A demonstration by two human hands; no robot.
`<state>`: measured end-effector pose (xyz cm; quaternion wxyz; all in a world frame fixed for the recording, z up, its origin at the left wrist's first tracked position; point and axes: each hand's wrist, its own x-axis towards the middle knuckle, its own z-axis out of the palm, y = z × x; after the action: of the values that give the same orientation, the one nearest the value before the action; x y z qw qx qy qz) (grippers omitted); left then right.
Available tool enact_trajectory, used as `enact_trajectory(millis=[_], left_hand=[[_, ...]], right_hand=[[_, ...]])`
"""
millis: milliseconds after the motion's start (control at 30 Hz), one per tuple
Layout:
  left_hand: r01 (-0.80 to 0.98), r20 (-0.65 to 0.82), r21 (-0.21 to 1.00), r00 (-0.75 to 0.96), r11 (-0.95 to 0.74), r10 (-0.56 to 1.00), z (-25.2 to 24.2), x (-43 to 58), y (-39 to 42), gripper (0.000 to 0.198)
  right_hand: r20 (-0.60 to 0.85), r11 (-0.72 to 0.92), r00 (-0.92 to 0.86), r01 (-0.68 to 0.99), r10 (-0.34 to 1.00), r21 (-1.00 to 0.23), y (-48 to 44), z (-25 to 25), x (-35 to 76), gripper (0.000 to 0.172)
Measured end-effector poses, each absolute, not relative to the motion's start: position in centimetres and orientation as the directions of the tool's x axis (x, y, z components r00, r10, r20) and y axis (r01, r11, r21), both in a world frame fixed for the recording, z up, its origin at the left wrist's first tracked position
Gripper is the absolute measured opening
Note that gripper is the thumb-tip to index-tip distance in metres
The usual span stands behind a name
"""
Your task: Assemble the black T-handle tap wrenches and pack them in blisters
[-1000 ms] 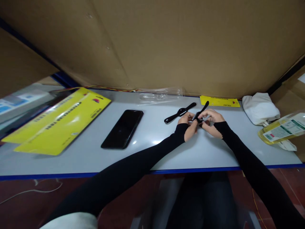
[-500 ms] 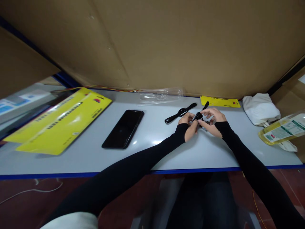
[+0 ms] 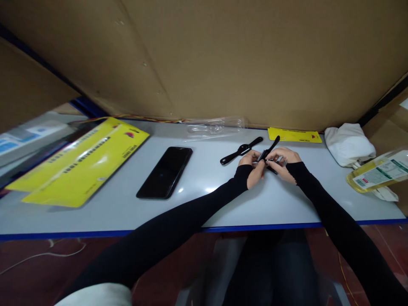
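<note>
My left hand (image 3: pixel 253 166) and my right hand (image 3: pixel 282 162) meet over the white table (image 3: pixel 204 199), both pinched round a black watch strap (image 3: pixel 270 149) that sticks up and away between them. A second black smartwatch (image 3: pixel 241 150) with its strap lies flat just left of my hands. Both arms wear long black sleeves. What lies under my fingers is hidden.
A black phone (image 3: pixel 165 172) lies face up at centre left. Yellow cards (image 3: pixel 79 163) lie at the left and a small yellow card (image 3: pixel 293 135) at the back. A clear plastic bag (image 3: pixel 215 126), a white cloth (image 3: pixel 348 143) and a bottle of yellow liquid (image 3: pixel 376 174) sit at the right. Cardboard walls the back.
My right hand's fingers have shifted slightly on the strap and drawn in closer. The left hand and the things on the table have stayed put.
</note>
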<state>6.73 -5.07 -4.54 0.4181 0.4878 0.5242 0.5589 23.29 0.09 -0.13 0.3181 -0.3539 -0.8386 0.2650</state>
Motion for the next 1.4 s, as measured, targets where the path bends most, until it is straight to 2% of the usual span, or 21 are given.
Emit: enact_trajectory(millis=[167,267,333,400,500,633,733,833,967,1033,1133,1233,1333,1400], left_hand=[[0.008,0.080,0.997,-0.179,-0.080,0.980,-4.3,6.9,-5.1,0.017],[-0.078,-0.032,0.997,-0.199,0.017,0.979,-4.0,7.0,-4.8,0.018],[-0.142,-0.117,0.986,-0.221,0.087,0.968,-3.7,7.1,-4.6,0.019],[-0.174,-0.149,0.979,-0.239,0.108,0.960,-3.5,7.1,-4.5,0.020],[-0.155,-0.097,0.986,-0.251,0.059,0.963,-3.6,7.1,-4.6,0.021],[-0.098,-0.024,0.995,-0.265,-0.002,0.964,-4.4,7.2,-4.7,0.024],[-0.075,-0.006,0.997,-0.261,-0.014,0.965,-4.9,7.1,-4.6,0.025],[-0.059,0.004,0.998,-0.259,-0.020,0.966,-4.9,7.0,-4.6,0.024],[-0.042,0.005,0.999,-0.258,-0.017,0.966,-4.7,7.0,-4.8,0.022],[-0.032,0.006,0.999,-0.247,-0.015,0.969,-4.6,7.0,-4.8,0.021],[-0.030,0.024,0.999,-0.237,-0.032,0.971,-4.7,7.0,-4.8,0.022],[-0.031,0.051,0.998,-0.230,-0.060,0.972,-4.9,7.0,-4.8,0.024],[-0.007,0.065,0.998,-0.222,-0.068,0.973,-4.9,6.9,-4.8,0.023],[0.002,0.071,0.997,-0.221,-0.072,0.973,-4.7,6.9,-4.9,0.023]], right_hand=[[0.365,0.634,-0.573,0.385,0.734,-0.671,0.2,-0.3,23.4,0.012],[0.381,0.672,-0.596,0.397,0.707,-0.626,0.1,-0.1,23.6,0.008],[0.417,0.667,-0.541,0.432,0.731,-0.607,0.0,-0.1,23.5,0.006],[0.449,0.619,-0.429,0.487,0.784,-0.616,-0.1,-0.2,23.3,0.019],[0.409,0.541,-0.354,0.536,0.841,-0.648,0.1,-0.6,23.2,0.026],[0.355,0.560,-0.445,0.517,0.822,-0.647,0.5,-0.8,23.4,0.011],[0.371,0.577,-0.457,0.492,0.808,-0.652,0.4,-0.5,23.5,0.014],[0.372,0.578,-0.460,0.475,0.806,-0.664,0.1,-0.3,23.4,0.024],[0.331,0.603,-0.542,0.463,0.773,-0.650,-0.1,-0.1,23.4,0.012],[0.317,0.593,-0.553,0.439,0.770,-0.675,-0.2,-0.1,23.4,0.013],[0.340,0.582,-0.523,0.415,0.781,-0.699,-0.2,-0.1,23.4,0.008],[0.374,0.608,-0.518,0.414,0.770,-0.678,-0.2,-0.2,23.3,0.020],[0.381,0.628,-0.544,0.393,0.748,-0.672,-0.1,-0.2,23.2,0.010],[0.385,0.629,-0.546,0.379,0.745,-0.679,-0.2,0.0,23.1,0.010]])
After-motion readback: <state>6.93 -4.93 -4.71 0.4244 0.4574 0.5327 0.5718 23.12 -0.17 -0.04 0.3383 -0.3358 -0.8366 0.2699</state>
